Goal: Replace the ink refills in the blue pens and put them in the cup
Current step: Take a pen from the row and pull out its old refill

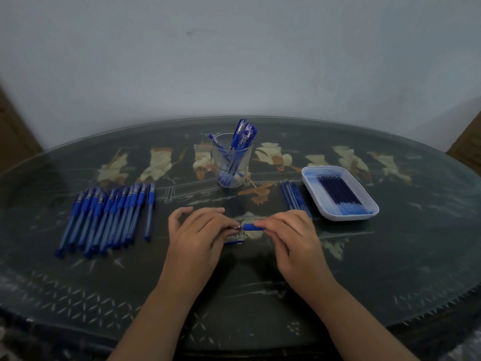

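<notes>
Blue pen (252, 227) lies left-right btwn both hands, near-centre over table (260, 282). Right hand (289, 237) grip curled on barrel; left hand (197, 237) pinches metal tip end. Refilled-pen cup (231, 162) sits straight beyond, far side.

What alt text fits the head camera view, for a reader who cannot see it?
A left hand and a right hand hold a blue pen between them over a dark patterned table. Behind stands a clear cup of pens; a row of pens lies left, a white tray of refills right.
</notes>
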`<action>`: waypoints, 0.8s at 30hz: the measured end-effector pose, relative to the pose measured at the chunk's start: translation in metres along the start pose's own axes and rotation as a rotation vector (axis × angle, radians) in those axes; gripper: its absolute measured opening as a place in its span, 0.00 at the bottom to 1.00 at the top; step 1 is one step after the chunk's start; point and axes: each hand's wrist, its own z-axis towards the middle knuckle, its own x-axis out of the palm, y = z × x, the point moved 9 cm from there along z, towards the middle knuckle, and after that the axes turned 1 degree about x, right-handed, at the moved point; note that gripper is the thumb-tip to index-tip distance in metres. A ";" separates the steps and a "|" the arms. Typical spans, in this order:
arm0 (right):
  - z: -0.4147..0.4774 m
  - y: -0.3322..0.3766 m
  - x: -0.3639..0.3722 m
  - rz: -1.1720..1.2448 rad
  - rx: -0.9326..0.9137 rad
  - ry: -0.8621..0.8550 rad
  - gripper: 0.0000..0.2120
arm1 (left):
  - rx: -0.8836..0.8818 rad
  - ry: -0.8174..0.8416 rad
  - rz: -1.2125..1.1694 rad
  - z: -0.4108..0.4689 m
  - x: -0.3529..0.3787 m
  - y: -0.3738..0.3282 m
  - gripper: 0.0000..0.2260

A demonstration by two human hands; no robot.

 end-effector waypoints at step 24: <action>0.001 0.003 -0.003 -0.023 -0.023 -0.029 0.14 | -0.164 0.151 -0.095 -0.003 0.019 0.018 0.10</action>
